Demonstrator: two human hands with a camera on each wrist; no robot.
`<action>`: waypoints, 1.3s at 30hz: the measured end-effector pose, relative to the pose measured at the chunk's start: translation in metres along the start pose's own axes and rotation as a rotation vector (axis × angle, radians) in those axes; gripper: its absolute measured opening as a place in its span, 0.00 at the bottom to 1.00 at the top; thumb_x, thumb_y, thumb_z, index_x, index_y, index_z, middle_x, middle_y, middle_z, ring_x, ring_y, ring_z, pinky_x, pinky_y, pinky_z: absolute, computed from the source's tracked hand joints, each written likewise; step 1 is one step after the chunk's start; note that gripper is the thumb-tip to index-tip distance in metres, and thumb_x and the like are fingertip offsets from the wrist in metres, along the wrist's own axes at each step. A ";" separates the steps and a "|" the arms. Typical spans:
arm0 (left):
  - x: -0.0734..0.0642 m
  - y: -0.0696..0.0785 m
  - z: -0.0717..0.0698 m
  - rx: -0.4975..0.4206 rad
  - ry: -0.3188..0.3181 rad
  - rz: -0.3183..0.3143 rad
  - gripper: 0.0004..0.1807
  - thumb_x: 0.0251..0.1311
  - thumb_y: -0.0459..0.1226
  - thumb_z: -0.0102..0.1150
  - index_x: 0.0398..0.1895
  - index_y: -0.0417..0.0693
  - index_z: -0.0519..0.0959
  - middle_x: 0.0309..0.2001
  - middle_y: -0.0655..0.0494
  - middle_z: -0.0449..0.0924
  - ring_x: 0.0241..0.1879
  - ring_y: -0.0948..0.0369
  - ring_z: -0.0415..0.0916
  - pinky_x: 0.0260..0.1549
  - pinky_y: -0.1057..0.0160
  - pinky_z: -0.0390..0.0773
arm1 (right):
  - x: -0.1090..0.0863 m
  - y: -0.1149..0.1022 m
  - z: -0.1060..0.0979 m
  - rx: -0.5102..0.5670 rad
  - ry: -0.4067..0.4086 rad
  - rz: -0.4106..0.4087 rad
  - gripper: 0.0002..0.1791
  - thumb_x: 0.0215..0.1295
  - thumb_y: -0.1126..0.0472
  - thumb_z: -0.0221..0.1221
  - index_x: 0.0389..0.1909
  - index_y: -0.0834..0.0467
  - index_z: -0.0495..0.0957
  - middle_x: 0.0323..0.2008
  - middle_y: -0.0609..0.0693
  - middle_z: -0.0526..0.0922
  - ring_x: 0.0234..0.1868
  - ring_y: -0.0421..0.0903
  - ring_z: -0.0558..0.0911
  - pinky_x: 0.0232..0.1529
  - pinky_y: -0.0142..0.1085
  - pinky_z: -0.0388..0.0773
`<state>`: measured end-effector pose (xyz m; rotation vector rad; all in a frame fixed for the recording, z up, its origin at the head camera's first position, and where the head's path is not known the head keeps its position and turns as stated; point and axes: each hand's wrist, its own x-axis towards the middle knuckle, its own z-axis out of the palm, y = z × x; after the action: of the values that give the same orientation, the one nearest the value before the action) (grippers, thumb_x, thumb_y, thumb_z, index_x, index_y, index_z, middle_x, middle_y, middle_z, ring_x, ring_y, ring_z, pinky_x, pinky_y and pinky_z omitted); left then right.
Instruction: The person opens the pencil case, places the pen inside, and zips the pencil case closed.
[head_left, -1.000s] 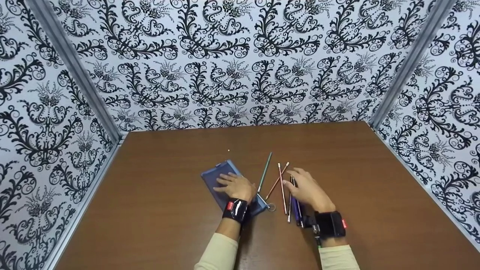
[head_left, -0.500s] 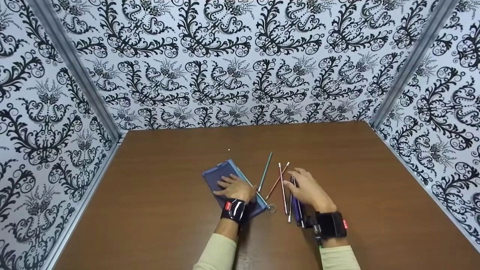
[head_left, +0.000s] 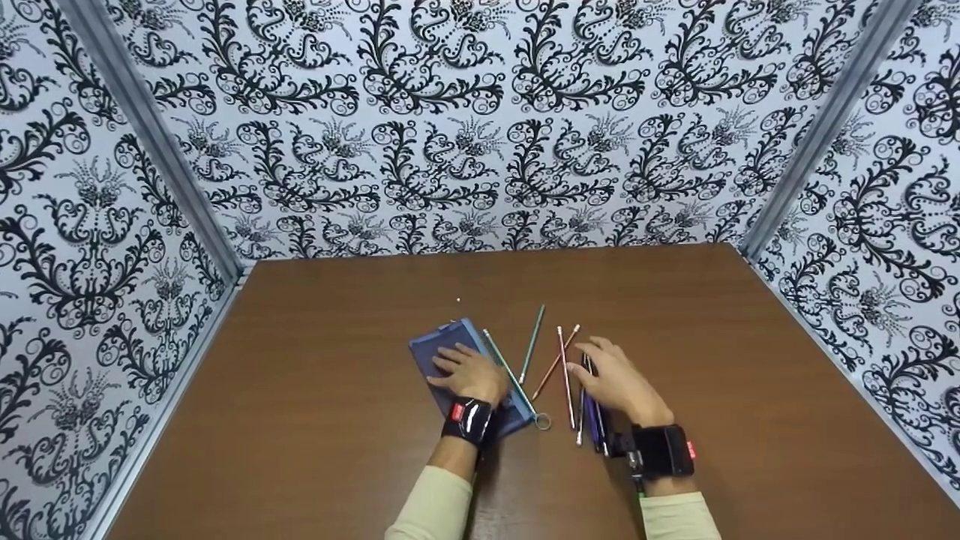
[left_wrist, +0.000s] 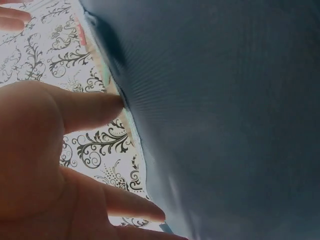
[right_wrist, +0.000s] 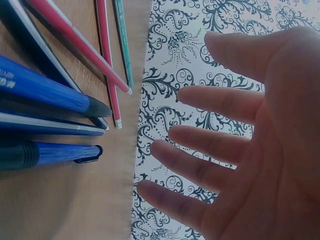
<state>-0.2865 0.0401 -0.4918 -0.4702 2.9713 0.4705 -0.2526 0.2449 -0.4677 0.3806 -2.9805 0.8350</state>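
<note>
My left hand (head_left: 471,375) lies over a blue mesh zip pouch (head_left: 429,349), fingers spread. In the left wrist view the thumb tip touches the edge of the pouch (left_wrist: 210,120), whose fabric fills the right side. A ring (head_left: 543,421) hangs at the near end of the zip. To the right, my right hand (head_left: 621,382) hovers beside a group of blue pens (head_left: 595,424) and dark pencils. The right wrist view has its fingers apart and holding nothing, with blue pens (right_wrist: 45,85) to their left.
Two red pencils (head_left: 565,382) cross left of the right hand. A green pencil (head_left: 533,341) lies between them and the pouch. A tiny white speck (head_left: 458,300) is farther back on the brown table (head_left: 330,360). Patterned walls (head_left: 465,150) enclose the table's back and sides.
The pouch has shifted slightly to the right and its teal zip edge shows more plainly. The left hand stays over it; the right hand and the pencils have hardly moved.
</note>
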 end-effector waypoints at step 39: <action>0.005 -0.005 -0.007 -0.045 -0.081 0.036 0.30 0.66 0.46 0.49 0.65 0.35 0.73 0.68 0.18 0.54 0.69 0.28 0.52 0.59 0.23 0.55 | 0.000 0.002 0.000 0.021 -0.030 -0.019 0.28 0.74 0.53 0.53 0.65 0.69 0.70 0.68 0.75 0.62 0.69 0.71 0.61 0.68 0.62 0.58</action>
<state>-0.2894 0.0319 -0.4876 -0.3926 2.9016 0.5472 -0.2534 0.2463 -0.4684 0.4249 -2.9933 0.8672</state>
